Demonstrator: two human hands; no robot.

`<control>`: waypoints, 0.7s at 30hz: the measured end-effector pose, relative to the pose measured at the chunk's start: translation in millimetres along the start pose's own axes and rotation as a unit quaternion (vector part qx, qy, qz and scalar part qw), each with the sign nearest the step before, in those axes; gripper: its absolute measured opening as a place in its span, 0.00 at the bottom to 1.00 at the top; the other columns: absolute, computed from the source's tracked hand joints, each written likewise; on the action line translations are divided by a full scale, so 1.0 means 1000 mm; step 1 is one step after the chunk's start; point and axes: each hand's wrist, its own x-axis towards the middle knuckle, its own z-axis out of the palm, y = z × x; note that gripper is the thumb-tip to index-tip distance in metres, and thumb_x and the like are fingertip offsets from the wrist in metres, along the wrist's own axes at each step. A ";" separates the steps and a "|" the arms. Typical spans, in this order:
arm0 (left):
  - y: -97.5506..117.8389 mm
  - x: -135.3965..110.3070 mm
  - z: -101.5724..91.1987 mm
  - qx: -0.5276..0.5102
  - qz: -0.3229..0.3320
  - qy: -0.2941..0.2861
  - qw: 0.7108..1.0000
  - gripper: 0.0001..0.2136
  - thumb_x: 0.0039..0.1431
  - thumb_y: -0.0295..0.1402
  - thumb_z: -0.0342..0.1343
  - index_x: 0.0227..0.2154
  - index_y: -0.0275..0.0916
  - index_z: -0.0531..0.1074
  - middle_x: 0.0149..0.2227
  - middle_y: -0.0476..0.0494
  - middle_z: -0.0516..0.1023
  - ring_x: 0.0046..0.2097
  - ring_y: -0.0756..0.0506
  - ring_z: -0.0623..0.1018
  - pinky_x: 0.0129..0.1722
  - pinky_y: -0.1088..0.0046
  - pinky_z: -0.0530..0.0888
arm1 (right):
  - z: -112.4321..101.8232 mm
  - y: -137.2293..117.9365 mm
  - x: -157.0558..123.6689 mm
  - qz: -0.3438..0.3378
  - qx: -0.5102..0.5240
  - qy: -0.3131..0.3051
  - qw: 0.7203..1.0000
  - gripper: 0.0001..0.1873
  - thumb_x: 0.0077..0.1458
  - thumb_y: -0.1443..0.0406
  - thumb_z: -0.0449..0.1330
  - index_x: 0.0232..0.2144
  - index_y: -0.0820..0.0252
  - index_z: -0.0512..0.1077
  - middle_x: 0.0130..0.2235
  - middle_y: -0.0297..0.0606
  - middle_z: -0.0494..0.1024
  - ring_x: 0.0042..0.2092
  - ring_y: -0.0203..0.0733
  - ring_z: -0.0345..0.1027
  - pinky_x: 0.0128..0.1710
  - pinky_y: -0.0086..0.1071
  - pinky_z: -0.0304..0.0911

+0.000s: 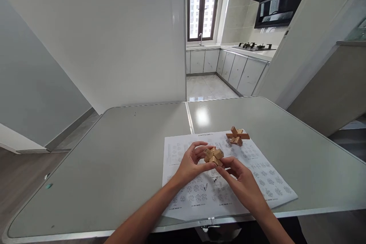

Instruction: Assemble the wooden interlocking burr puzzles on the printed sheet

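Observation:
A light wooden interlocking burr puzzle [214, 155] is held between both hands, above a printed sheet. My left hand [195, 161] grips it from the left, thumb along the near side and fingers curled behind. From the right, my right hand [238, 178] pinches its lower right edge between thumb and fingers. Beneath them lies the white instruction sheet [177, 183], covered in small diagrams with a few dark pen marks. A second wooden burr puzzle [236, 136], more reddish, rests on the sheet's far right corner, apart from both hands.
The grey-green folding table [120, 167] has a metal seam running away from me and a latch [210, 222] at its near edge. A small green object [48, 186] lies near the left edge. Beyond the table, a doorway opens on a kitchen with white cabinets [204, 61].

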 end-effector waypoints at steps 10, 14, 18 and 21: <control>-0.005 0.001 0.000 0.009 0.028 0.011 1.000 0.31 0.44 0.30 0.78 0.50 0.42 0.69 0.55 0.34 0.80 0.57 0.37 0.79 0.62 0.52 0.70 | 0.012 0.000 -0.006 -0.086 -0.128 0.086 0.984 0.16 0.66 0.50 0.59 0.47 0.53 0.74 0.42 0.40 0.78 0.41 0.49 0.73 0.43 0.41 0.69; -0.004 0.000 0.001 0.014 0.031 0.012 0.999 0.30 0.45 0.31 0.78 0.48 0.42 0.68 0.55 0.34 0.80 0.57 0.36 0.79 0.61 0.52 0.71 | 0.018 0.003 -0.010 -0.111 -0.162 0.128 0.972 0.16 0.67 0.50 0.58 0.47 0.52 0.73 0.40 0.40 0.76 0.39 0.49 0.72 0.39 0.40 0.68; -0.003 -0.001 0.000 0.033 0.034 0.006 0.999 0.29 0.47 0.32 0.77 0.49 0.42 0.67 0.56 0.34 0.79 0.55 0.38 0.79 0.60 0.53 0.71 | 0.019 0.002 -0.010 -0.097 -0.151 0.119 0.977 0.18 0.67 0.48 0.57 0.46 0.53 0.73 0.40 0.41 0.77 0.40 0.50 0.73 0.38 0.39 0.69; -0.003 -0.002 -0.002 0.047 0.036 0.003 0.998 0.29 0.48 0.33 0.76 0.51 0.43 0.67 0.56 0.35 0.79 0.57 0.38 0.78 0.61 0.53 0.70 | 0.014 0.002 -0.006 -0.068 -0.102 0.072 0.990 0.20 0.65 0.47 0.59 0.47 0.54 0.74 0.43 0.42 0.80 0.42 0.50 0.75 0.40 0.40 0.72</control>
